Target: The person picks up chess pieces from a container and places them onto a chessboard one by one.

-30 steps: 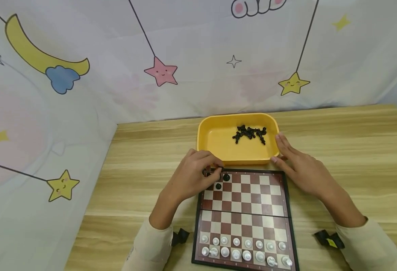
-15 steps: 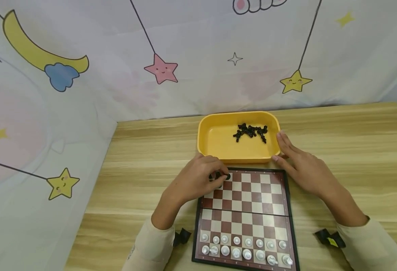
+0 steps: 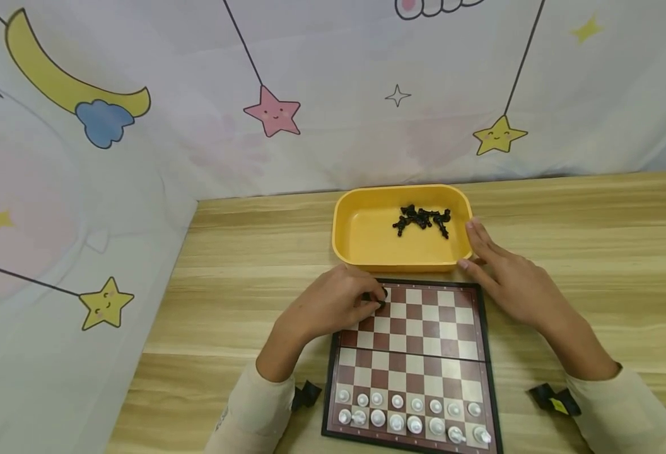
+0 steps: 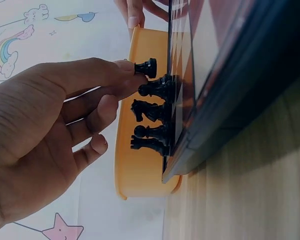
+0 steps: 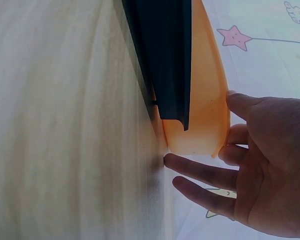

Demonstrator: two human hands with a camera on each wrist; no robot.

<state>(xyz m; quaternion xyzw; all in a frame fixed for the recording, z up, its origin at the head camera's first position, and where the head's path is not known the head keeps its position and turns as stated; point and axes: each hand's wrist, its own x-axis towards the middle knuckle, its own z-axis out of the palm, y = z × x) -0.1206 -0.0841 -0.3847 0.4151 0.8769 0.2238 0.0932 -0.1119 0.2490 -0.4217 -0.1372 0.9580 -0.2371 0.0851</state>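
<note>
Between thumb and forefinger, my left hand [image 3: 333, 299] pinches a black chess piece [image 4: 147, 68], its base showing and its top hidden by the fingers. The piece hovers over the far left part of the chessboard [image 3: 422, 345]. Beside it in the left wrist view stand a black rook [image 4: 149, 145], a black knight [image 4: 150, 110] and black pawns [image 4: 156, 89], all upright on the board. My right hand [image 3: 517, 284] rests against the right end of the yellow tray [image 3: 361, 261], its fingers extended along the outside and its thumb at the near corner.
Several black chess pieces [image 3: 422, 217] lie heaped in the tray, right behind the board. White chess pieces [image 3: 397, 422] stand in two rows along the board's near edge. Black straps [image 3: 554, 400] show beside both sleeves. A printed cloth [image 3: 333, 145] hangs behind the wooden table [image 3: 242, 252].
My left hand has shifted a little to the right along the board's far edge, now covering the black pieces there in the head view. The right hand stays at the tray.
</note>
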